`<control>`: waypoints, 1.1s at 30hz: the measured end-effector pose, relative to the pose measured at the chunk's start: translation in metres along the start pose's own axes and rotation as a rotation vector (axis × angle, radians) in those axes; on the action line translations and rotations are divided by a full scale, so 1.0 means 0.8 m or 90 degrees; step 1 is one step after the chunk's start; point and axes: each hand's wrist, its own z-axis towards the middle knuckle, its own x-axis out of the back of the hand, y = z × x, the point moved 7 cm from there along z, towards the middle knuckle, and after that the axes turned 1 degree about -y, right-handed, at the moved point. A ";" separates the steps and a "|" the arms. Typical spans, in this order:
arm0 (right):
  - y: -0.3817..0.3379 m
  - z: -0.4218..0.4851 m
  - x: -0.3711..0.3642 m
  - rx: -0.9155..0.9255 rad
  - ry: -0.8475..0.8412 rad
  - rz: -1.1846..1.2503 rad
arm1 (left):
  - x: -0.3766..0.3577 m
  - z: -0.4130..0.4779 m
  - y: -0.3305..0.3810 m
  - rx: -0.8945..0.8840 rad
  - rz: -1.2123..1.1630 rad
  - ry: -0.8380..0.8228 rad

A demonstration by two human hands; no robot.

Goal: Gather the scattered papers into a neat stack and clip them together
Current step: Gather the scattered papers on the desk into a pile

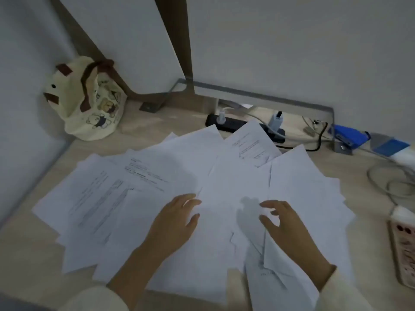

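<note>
Several white printed papers [139, 189] lie fanned out and overlapping across the light wooden desk [27, 261]. My left hand [173, 223] rests flat on the sheets near the middle, fingers together and pointing away from me. My right hand [285, 223] hovers just above the papers to the right, fingers spread and slightly curled, holding nothing. A blue stapler-like clip tool [348, 136] sits at the back right of the desk, far from both hands.
A cream bear-print bag [87, 102] stands in the back left corner. A black power strip [233, 124] with plugs and cables lies behind the papers. A white power strip [404, 248] and looped cables lie at the right edge. Walls close in left and back.
</note>
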 end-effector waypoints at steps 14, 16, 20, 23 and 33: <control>0.106 -0.041 -0.087 -0.047 0.214 -0.270 | -0.119 -0.096 -0.050 -0.090 0.084 0.047; 0.106 -0.042 -0.091 -0.027 0.227 -0.298 | -0.127 -0.112 -0.046 -0.122 0.117 0.044; 0.114 -0.054 -0.084 -0.004 0.217 -0.250 | -0.149 -0.150 -0.055 -0.126 0.158 -0.004; 0.111 -0.079 -0.078 0.039 0.162 -0.147 | -0.149 -0.164 -0.063 -0.096 0.163 -0.026; 0.043 -0.189 -0.001 0.202 0.323 0.303 | -0.117 -0.172 -0.036 -0.170 0.192 -0.064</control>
